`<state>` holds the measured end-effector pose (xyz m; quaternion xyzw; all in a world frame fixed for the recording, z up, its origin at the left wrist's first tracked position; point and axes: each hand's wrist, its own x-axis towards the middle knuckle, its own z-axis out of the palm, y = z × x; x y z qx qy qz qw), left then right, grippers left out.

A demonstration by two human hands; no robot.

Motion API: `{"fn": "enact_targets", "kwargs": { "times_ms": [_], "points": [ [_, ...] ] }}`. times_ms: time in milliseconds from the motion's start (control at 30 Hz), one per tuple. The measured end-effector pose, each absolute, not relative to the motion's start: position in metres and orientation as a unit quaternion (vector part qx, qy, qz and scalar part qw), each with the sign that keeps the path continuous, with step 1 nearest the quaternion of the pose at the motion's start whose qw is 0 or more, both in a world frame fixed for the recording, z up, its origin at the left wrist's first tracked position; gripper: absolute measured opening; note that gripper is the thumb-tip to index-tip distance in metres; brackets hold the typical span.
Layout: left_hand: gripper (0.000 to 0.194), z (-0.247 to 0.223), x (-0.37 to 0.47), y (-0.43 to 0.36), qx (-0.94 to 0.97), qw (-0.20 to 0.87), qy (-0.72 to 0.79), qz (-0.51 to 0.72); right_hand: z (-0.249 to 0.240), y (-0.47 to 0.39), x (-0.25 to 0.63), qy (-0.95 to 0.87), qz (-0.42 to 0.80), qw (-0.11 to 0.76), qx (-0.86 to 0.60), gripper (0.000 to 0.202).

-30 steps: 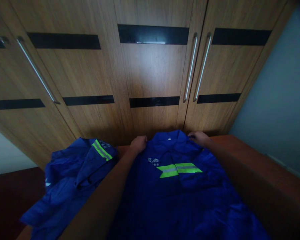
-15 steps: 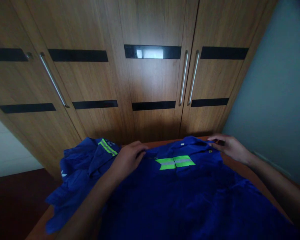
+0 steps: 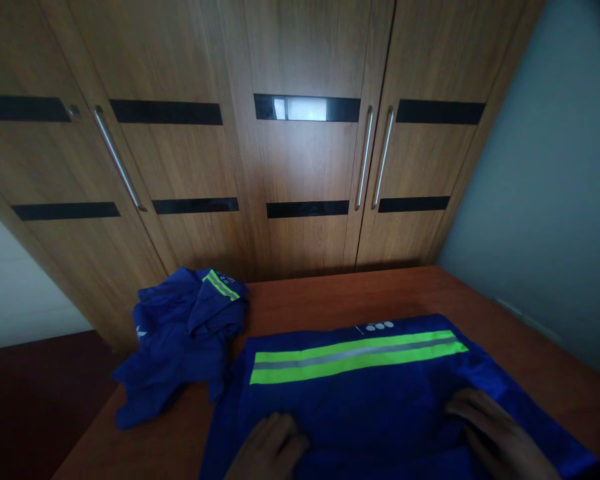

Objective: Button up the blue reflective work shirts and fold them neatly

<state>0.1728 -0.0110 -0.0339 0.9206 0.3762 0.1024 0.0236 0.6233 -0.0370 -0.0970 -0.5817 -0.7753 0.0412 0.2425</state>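
Note:
A dark blue work jacket [image 3: 360, 407] with a broad yellow-green and grey reflective band lies folded in front of me. White printed marks show along its far edge. At the lower middle, my left hand [image 3: 273, 448] has curled fingers closed on the jacket's near part. My right hand [image 3: 497, 430], slightly blurred, grips the cloth farther right with bent fingers. The exact edge held is hard to see in the dark fabric. A second blue garment [image 3: 185, 333], crumpled, with a short reflective strip, lies to the left, beside the jacket.
Both garments lie on a reddish-brown table [image 3: 330, 297]. Behind it stands a wooden wardrobe [image 3: 305, 247] with black strips and metal handles. A pale wall [image 3: 540, 200] rises on the right, and dark flooring [image 3: 35, 400] shows at lower left.
Both hands have moved toward me, bringing the jacket's collar end down from the far side. The jacket is now folded over, its wide reflective band showing and the table behind it uncovered.

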Motion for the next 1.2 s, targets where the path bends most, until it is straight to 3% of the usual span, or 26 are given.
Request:
{"fn": "enact_targets", "kwargs": {
  "times_ms": [167, 467, 733, 933, 1200],
  "points": [
    [0.028, -0.007, 0.178, 0.014, 0.907, 0.055, 0.407, 0.095, -0.069, -0.010, 0.609, -0.784, 0.050, 0.224, -0.576, 0.033],
    [0.023, 0.005, 0.181, 0.062, 0.903, -0.022, 0.427, 0.039, -0.046, 0.040, 0.592, -0.808, 0.031, 0.232, -0.541, 0.033],
    [0.026, 0.017, 0.174, 0.049, 0.899, 0.039, 0.426, 0.098, -0.034, 0.025, 0.602, -0.802, 0.044, 0.242, -0.544, 0.029],
    [0.036, 0.029, 0.176, 0.044, 0.899, 0.099, 0.421, 0.065, -0.036, 0.026, 0.609, -0.786, 0.111, 0.228, -0.564, 0.033],
    [0.037, 0.033, 0.249, 0.067, 0.884, 0.056, 0.435, 0.163, -0.008, 0.080, 0.542, -0.770, 0.070, 0.309, -0.555, 0.039]
  ]
}}
